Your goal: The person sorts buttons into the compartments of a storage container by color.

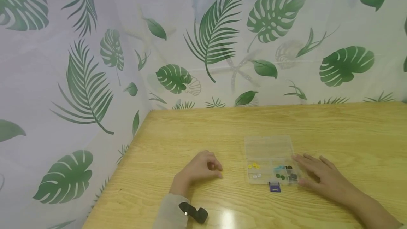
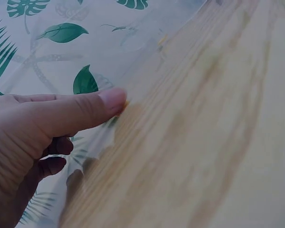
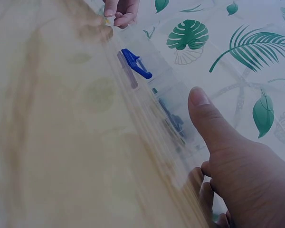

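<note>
My left hand (image 1: 201,167) pinches a small yellow button (image 2: 127,103) between thumb and fingertips, low over the table left of the box; mostly the fingertips hide it. A clear plastic compartment box (image 1: 267,178) lies with its lid (image 1: 269,147) folded back. Inside sit yellow buttons (image 1: 254,165), white ones (image 1: 257,176), light blue ones (image 1: 279,168), green ones (image 1: 280,176) and several dark ones (image 1: 292,176), sorted by compartment. A blue-purple clasp (image 1: 275,187) projects from the front edge. My right hand (image 1: 324,177) rests at the box's right side, fingers spread loosely and thumb near the front corner.
The wood-grain table (image 1: 197,126) meets a leaf-printed cloth (image 1: 222,45) at the back and along the left. A black strap (image 1: 194,212) circles the left wrist over a pale sleeve (image 1: 170,211).
</note>
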### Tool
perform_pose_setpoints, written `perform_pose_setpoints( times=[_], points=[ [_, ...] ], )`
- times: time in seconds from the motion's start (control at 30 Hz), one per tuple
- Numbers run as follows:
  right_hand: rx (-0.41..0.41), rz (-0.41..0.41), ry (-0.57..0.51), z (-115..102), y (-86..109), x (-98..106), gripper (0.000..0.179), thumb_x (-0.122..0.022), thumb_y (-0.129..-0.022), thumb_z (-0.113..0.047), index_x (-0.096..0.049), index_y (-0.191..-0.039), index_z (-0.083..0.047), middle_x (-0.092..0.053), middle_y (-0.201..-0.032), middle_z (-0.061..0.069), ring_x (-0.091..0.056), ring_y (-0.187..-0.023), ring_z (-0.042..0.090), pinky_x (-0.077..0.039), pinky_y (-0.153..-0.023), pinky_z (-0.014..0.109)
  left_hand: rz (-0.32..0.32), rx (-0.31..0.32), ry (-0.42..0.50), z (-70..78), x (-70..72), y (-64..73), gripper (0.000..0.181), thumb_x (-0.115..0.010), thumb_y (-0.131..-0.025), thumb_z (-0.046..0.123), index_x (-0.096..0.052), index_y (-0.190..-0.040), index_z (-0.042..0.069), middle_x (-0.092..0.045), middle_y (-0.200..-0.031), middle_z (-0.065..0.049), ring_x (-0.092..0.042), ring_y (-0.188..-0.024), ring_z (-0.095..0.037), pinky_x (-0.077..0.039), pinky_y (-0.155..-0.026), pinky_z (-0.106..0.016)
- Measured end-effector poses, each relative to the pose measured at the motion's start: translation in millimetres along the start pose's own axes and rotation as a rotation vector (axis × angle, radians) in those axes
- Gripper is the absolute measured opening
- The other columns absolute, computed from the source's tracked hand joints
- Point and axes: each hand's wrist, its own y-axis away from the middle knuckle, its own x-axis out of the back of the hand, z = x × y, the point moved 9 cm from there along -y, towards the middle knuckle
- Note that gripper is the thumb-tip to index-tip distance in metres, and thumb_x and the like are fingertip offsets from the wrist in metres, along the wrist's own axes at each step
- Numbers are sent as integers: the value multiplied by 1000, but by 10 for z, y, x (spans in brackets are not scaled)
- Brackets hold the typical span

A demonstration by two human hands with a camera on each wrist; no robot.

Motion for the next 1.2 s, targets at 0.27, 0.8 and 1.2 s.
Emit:
perform_pose_setpoints(
  times=[0.27, 0.8, 1.2],
  points=[
    [-2, -4, -9, -15, -4, 4, 66, -67, -86, -23, -38, -145, -15, -42, -142, 23, -21, -140, 8, -2, -109, 63, -2, -9, 32, 11, -9, 1, 8, -78, -75, 28, -72, -79, 26, -52, -74, 10, -45, -74, -8, -41, -68, -21],
    [-9, -10, 3, 9, -24, 0, 66, -68, -86, -24, -38, -145, -15, -44, -141, 22, -32, -134, 41, -2, -109, 62, -3, -11, 23, 11, -28, 1, 5, -76, -79, 29, -72, -79, 26, -53, -72, 12, -46, -73, -5, -41, -68, -20],
    [32, 27, 39, 5, -5, -3, 69, -70, -84, -24, -39, -145, -17, -47, -138, 22, -25, -139, 11, -4, -110, 61, 41, 39, 54, 3, 22, -5, 7, -76, -78, 30, -71, -79, 26, -54, -76, 10, -46, -75, -8, -42, -68, -22]
  ],
)
